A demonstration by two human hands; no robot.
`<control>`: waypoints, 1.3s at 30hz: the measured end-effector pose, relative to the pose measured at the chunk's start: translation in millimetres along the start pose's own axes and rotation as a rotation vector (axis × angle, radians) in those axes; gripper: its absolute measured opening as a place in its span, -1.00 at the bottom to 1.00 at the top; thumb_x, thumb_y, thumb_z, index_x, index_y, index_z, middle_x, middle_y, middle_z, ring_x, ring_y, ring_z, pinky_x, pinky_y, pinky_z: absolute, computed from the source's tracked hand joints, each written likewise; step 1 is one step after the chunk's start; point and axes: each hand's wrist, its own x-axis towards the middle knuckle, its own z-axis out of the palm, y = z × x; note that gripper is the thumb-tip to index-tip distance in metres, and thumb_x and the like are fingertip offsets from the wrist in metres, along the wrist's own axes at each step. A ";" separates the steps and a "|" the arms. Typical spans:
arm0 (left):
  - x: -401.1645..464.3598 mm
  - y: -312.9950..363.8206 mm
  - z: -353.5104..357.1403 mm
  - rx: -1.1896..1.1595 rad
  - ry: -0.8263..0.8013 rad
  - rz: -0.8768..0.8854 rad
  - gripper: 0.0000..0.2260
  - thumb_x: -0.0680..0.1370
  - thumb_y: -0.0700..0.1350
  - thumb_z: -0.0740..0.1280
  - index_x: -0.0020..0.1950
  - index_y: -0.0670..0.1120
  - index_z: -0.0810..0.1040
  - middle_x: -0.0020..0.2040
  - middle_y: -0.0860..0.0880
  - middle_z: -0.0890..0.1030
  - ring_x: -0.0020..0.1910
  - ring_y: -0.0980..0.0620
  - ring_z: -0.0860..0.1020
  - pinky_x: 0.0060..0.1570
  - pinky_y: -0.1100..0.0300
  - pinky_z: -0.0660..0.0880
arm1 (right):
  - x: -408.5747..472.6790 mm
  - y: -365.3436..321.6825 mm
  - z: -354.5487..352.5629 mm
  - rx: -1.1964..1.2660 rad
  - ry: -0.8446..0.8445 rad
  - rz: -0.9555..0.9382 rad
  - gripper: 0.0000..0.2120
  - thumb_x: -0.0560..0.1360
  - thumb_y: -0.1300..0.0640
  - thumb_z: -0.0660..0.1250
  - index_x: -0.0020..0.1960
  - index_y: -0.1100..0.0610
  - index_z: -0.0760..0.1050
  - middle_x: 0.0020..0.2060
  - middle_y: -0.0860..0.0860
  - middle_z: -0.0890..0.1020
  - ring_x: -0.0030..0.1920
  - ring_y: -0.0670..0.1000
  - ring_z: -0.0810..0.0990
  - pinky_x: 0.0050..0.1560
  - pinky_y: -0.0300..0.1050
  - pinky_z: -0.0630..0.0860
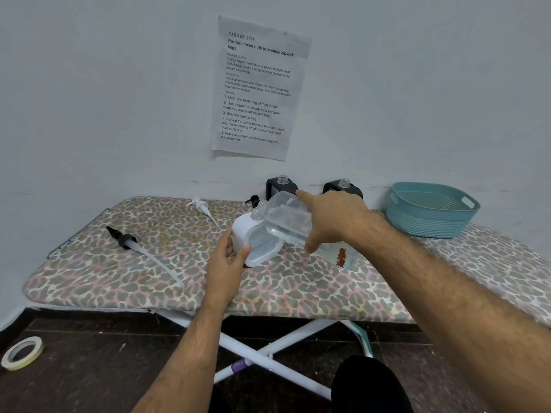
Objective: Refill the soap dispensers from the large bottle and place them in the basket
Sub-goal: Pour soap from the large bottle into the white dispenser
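Nearest, left hand [231,257] curled round the white dispenser [253,239] on the ironing board [119,263], steadying it; just above it, right hand [331,222] wrapped round the clear large bottle [286,219] — long axis tilted, mouth pointed down-left onto the dispenser's neck. Likely risk: mouths slipping out of line, or too steep a tip, spilling soap over the cover. Behind the dispenser, two black dispensers [281,186] uncapped at the wall — right of them, well apart, the teal basket [429,210].

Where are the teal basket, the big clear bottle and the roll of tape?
teal basket [429,225], head view, front wall.
big clear bottle [286,219], head view, tilted body.
roll of tape [21,353], head view, ring on floor.
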 end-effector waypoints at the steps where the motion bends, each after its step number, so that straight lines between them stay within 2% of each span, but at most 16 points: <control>1: -0.3 0.2 -0.1 0.003 0.000 0.002 -0.45 0.58 -0.12 0.37 0.54 0.07 0.28 0.25 0.10 0.50 0.24 0.08 0.53 -0.03 0.22 0.60 | -0.1 0.0 0.0 -0.001 0.002 -0.001 0.02 0.26 -0.25 0.55 0.55 -0.10 0.07 0.10 -0.03 0.62 0.03 0.04 0.60 -0.15 -0.06 0.56; 3: -0.8 1.0 -0.2 0.005 0.000 0.004 -0.45 0.59 -0.12 0.37 0.54 0.06 0.28 0.25 0.10 0.50 0.24 0.08 0.53 -0.02 0.23 0.60 | -0.3 0.2 0.5 -0.004 0.002 0.000 0.02 0.26 -0.25 0.55 0.54 -0.10 0.07 0.11 -0.03 0.62 0.03 0.04 0.59 -0.15 -0.05 0.56; 8: -3.5 4.4 0.6 -0.007 -0.001 0.014 -0.46 0.59 -0.15 0.36 0.55 0.02 0.28 0.22 0.10 0.48 0.19 0.11 0.52 -0.19 0.36 0.58 | 0.8 0.2 0.8 -0.015 -0.004 0.006 0.02 0.26 -0.26 0.54 0.54 -0.11 0.06 0.14 -0.03 0.62 0.05 0.05 0.60 -0.19 -0.07 0.51; 12: -3.4 4.8 1.2 -0.008 0.002 0.015 -0.46 0.59 -0.16 0.36 0.54 0.02 0.28 0.22 0.10 0.47 0.18 0.10 0.51 -0.22 0.40 0.56 | 0.9 -0.2 0.5 -0.017 -0.006 0.007 0.03 0.26 -0.26 0.54 0.55 -0.11 0.04 0.16 -0.03 0.61 0.07 0.05 0.60 -0.20 -0.07 0.50; 18: -0.5 -0.3 0.0 0.011 0.001 0.010 -0.45 0.58 -0.11 0.38 0.54 0.06 0.29 0.27 0.09 0.51 0.24 0.09 0.53 -0.13 0.31 0.59 | -0.3 -0.9 -1.3 -0.008 -0.006 0.010 0.03 0.27 -0.26 0.54 0.56 -0.11 0.05 0.12 -0.03 0.62 -0.04 0.01 0.55 -0.24 -0.09 0.47; 27: -0.1 -1.1 -0.2 0.004 0.006 0.000 -0.45 0.58 -0.10 0.39 0.54 0.06 0.30 0.23 0.13 0.51 0.24 0.09 0.54 0.04 0.13 0.61 | 1.1 -0.7 0.3 -0.010 -0.001 0.010 0.05 0.27 -0.26 0.54 0.57 -0.11 0.02 0.13 -0.03 0.62 0.03 0.03 0.58 -0.22 -0.08 0.48; 39: -2.4 3.3 0.1 0.008 0.007 0.003 -0.45 0.58 -0.11 0.38 0.54 0.04 0.29 0.23 0.13 0.49 0.22 0.11 0.52 -0.18 0.40 0.55 | 0.9 -0.1 0.2 -0.010 -0.005 0.005 0.06 0.27 -0.26 0.54 0.57 -0.12 0.02 0.13 -0.03 0.62 0.04 0.04 0.59 -0.20 -0.08 0.50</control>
